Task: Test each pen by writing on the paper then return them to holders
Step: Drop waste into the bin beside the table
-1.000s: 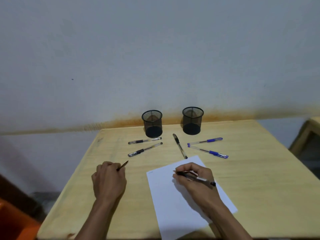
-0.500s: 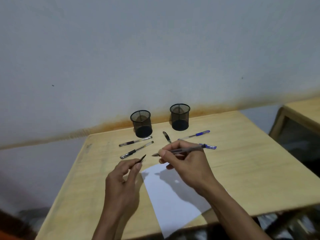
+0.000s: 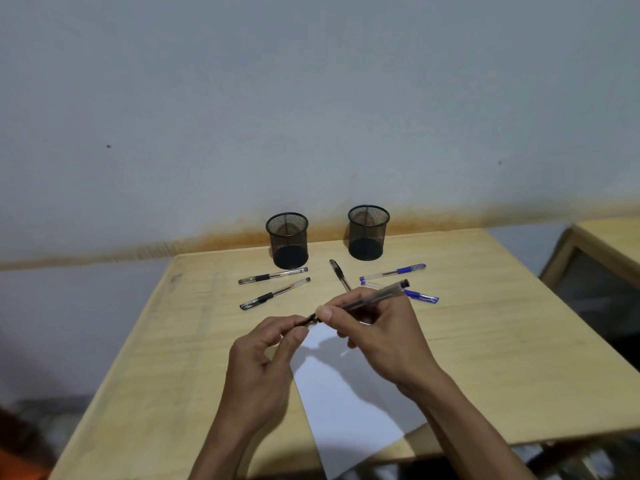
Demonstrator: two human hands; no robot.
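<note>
At the far edge of the table (image 3: 485, 341) we find two holders side by side, the left holder (image 3: 287, 241) and the right holder (image 3: 368, 233), well apart. Just near of the left holder lie two pens, one (image 3: 273, 275) farther and one (image 3: 275, 293) nearer. Between the holders, slightly nearer, lies another pen (image 3: 339, 274). Near of the right holder lie two more, one (image 3: 393, 272) behind the other (image 3: 420, 296). The paper (image 3: 349, 403) lies at the near edge, overhanging it. Above its far corner we hold a pen (image 3: 367, 299) in our right hand (image 3: 377, 336), our left hand (image 3: 263, 362) meeting its left tip.
</note>
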